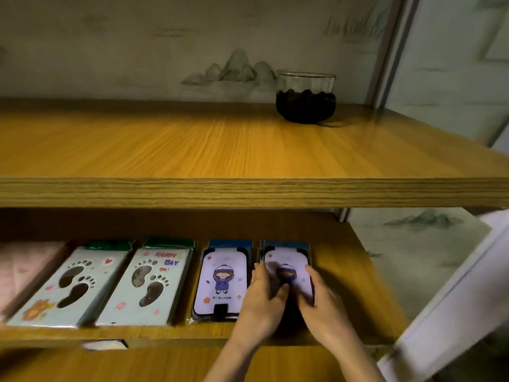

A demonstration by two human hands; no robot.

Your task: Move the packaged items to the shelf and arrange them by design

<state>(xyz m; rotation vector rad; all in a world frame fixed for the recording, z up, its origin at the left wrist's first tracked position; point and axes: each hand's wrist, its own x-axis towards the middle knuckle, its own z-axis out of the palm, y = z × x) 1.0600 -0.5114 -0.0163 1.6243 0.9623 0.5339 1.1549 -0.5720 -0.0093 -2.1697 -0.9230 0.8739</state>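
Several flat packages lie in a row on the lower wooden shelf (358, 293). Two pale ones with footprint cut-outs (71, 282) (148, 282) sit at the left. To their right lies a lilac package with a cartoon child (221, 279). A second lilac cartoon package (289, 268) is the rightmost. My left hand (261, 299) rests on its left edge and my right hand (322, 301) on its right edge, fingers fairly straight. Both hands cover the package's lower half.
A pink folded cloth (24, 266) lies at the far left of the lower shelf. The upper shelf (192, 150) carries a glass bowl of dark contents (305, 97) at the back right. A white panel (451, 299) slants at the right. Another board runs below.
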